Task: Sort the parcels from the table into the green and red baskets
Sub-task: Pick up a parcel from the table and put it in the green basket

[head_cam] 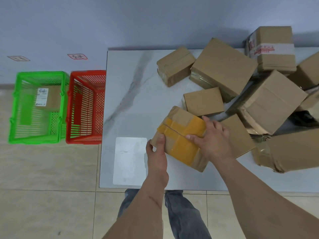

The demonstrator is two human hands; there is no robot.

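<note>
A cardboard parcel with yellow tape [181,135] lies near the front of the marble table [131,104]. My left hand [157,152] grips its near left corner, and my right hand [212,137] lies over its right edge with fingers curled on the top. Several more brown parcels [222,66] are piled on the table's right half. On the floor to the left stand the green basket [36,107], which holds one labelled parcel [48,99], and the red basket [86,107] beside the table edge, with nothing visible inside.
A white sheet [130,161] lies on the table front left of the held parcel. Two labels [77,56] are stuck on the wall behind the baskets. My legs show below the table's front edge.
</note>
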